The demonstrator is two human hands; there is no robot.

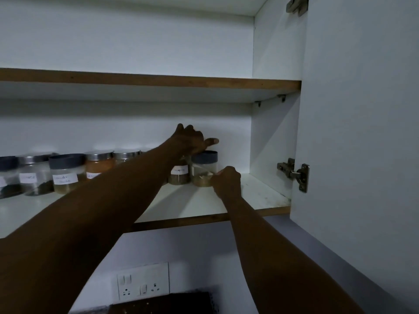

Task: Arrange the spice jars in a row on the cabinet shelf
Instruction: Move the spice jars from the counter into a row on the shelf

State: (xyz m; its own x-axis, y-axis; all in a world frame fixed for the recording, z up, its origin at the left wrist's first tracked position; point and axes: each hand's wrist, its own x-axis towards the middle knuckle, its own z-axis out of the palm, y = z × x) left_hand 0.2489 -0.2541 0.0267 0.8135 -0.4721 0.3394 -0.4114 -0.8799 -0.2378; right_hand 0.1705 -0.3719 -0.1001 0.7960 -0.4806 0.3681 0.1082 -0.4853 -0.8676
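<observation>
Two bare forearms are stretched upward into the open white cabinet. The right hand (226, 179) is curled at the lower side of a clear plastic spice jar with a dark blue lid (204, 168); what its fingertips pinch cannot be told. The left hand (192, 140) is held over the lids, fingers loosely bent, thumb pointing right, nothing clearly gripped. That jar is placed at the right end of a row of labelled jars (65, 173) on the white lower shelf (197, 205).
</observation>
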